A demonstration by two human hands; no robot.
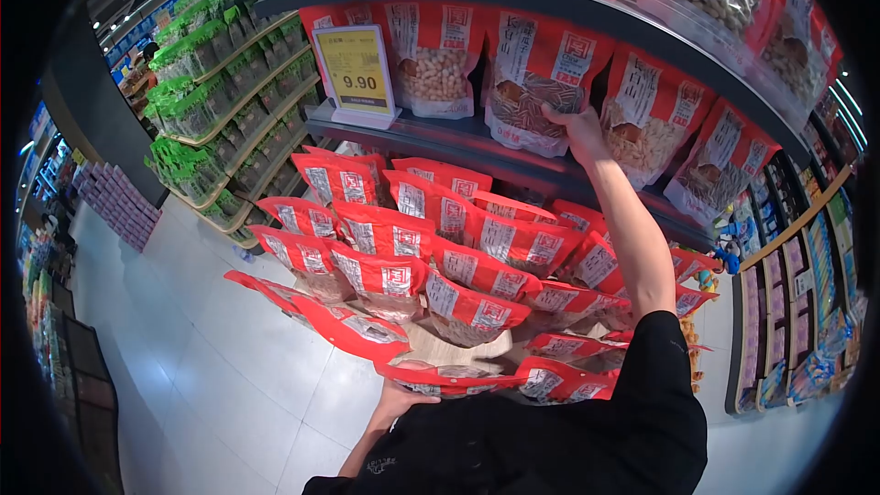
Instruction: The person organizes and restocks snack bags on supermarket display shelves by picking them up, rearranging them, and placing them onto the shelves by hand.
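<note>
My right hand [579, 133] reaches up to the shelf and is closed on the right side of a red bag of sunflower seeds [536, 96]. Its thumb presses the clear front window, and the other fingers are hidden behind the bag. Low in front of my body, my left hand [403, 399] is at the left corner of a red snack bag [449, 374], thumb along its near edge. The rest of those fingers are mostly hidden. Between the hands, rows of upright red snack bags [380, 275] fill a display.
A bag of peanuts [435, 64] and other red bags [646, 115] stand on the dark shelf [440, 142]. A yellow price sign [355, 73] reads 9.90. Green-topped packs [188, 96] line the rack at left. Pale tiled floor [220, 357] runs alongside.
</note>
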